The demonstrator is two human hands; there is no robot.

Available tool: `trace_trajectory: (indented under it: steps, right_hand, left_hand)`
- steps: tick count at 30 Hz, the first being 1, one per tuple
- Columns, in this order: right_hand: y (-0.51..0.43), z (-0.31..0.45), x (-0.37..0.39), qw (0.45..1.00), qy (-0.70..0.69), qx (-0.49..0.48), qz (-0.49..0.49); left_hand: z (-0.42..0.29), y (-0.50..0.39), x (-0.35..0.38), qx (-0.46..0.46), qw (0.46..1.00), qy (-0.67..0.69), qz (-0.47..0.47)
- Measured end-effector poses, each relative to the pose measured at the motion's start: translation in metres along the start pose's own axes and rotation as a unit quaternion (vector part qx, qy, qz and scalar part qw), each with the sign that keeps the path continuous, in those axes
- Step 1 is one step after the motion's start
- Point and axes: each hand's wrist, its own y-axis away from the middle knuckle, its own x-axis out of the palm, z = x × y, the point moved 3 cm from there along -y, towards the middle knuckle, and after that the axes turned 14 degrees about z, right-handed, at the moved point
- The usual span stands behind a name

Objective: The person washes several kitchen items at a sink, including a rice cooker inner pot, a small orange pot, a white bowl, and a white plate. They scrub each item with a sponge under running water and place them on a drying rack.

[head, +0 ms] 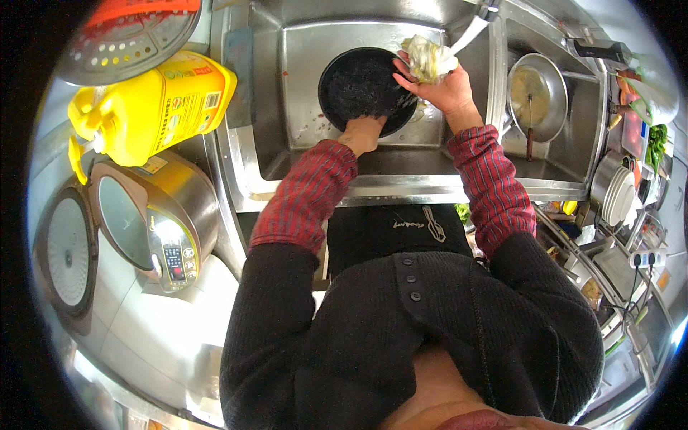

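A round black pan or bowl (368,88) sits in the left basin of the stainless steel sink (303,115). My left hand (365,133) is at its near rim, with the fingertips hidden inside or behind the edge. At the pan's upper right, my right hand (449,94) holds a wet, pale yellow-green leafy clump (428,60), perhaps cabbage or a crumpled cloth, in the palm and fingers. White water or a white spout end from the faucet (484,19) meets the clump. Some pale scraps lie on the basin floor beside the pan.
In the right basin stands a metal pan (560,102) with a dark-handled utensil. A yellow jug (134,115), a perforated steamer tray (115,64) and an open rice cooker (188,193) are at left. Stacked plates (618,196) and a power strip (647,258) are at right.
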Motion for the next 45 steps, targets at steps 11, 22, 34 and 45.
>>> trace_trajectory:
  steps: [11,22,34,45]
  right_hand:
    - [0.012,0.069,0.013,0.996,0.044,-0.065,0.04]
    - [0.091,0.094,-0.017,0.963,0.237,-0.084,-0.096]
    - [0.027,-0.005,0.071,0.319,0.906,-0.268,-0.081]
    - [-0.081,-0.017,-0.033,0.858,0.51,-0.066,0.022]
  left_hand:
    - [-0.004,-0.011,-0.072,0.074,0.947,0.251,-0.187]
    - [-0.017,-0.012,-0.077,0.152,0.375,0.898,-0.17]
    - [-0.06,0.026,-0.097,0.156,0.643,0.708,-0.249]
    - [-0.004,0.182,-0.112,0.185,0.612,0.71,-0.294]
